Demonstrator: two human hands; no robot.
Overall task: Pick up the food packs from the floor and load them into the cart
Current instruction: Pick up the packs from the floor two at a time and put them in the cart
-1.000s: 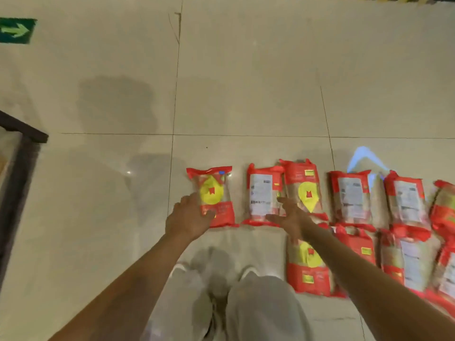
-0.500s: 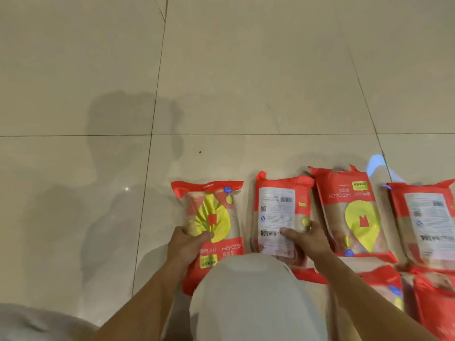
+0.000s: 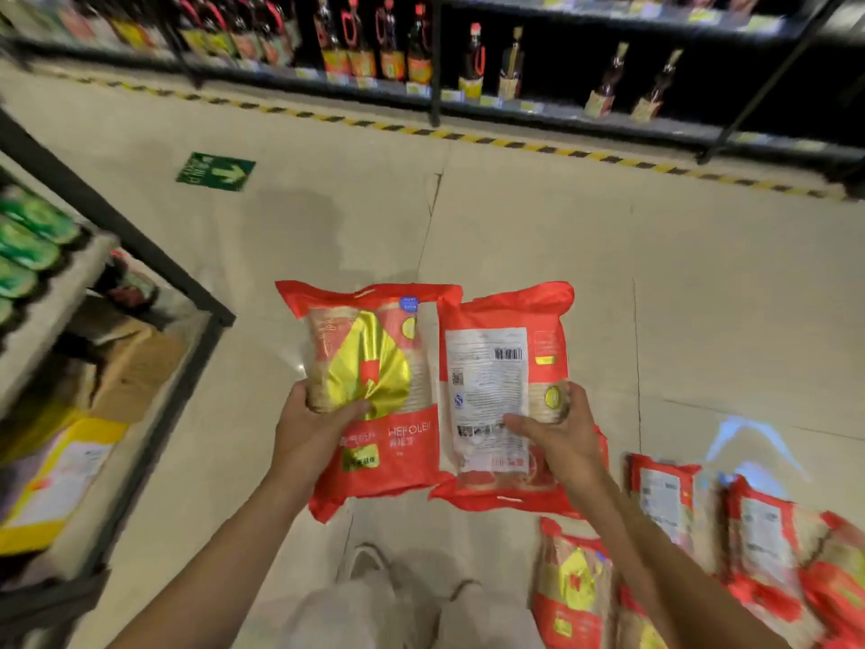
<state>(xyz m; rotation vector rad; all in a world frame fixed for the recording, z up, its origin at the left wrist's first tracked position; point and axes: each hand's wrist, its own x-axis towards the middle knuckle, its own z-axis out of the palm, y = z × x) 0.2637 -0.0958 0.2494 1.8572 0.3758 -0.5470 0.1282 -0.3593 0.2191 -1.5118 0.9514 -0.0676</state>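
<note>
While both hands were raised above the tiled floor (image 3: 515, 255), each carried one food pack, so two packs were in the air. At the far left stood a dark-framed shelving unit (image 3: 117, 227) holding green packets, cardboard boxes and a yellow box; whether it was the cart could not be told. Next came the left hand (image 3: 309, 435), its grip clamped on the lower left side of the front-facing pack (image 3: 374, 386), thumb across the gold-yellow emblem. That pack's long axis ran away from the person, sealed red top edge pointing toward the far shelf. Just beside it, edges touching or overlapping, was the label-side pack (image 3: 505, 391), showing its white panel and barcode, long axis likewise running away from the person and tilted slightly right at the top. The right hand (image 3: 561, 437) gripped it firmly at the lower right side, thumb on the white label. Further right, lower down, at least four floor packs (image 3: 664, 503) lay together, blurred so an exact count was uncertain. Across the top ran a bottle shelf (image 3: 468, 63) behind a yellow-black floor stripe (image 3: 468, 135).
</note>
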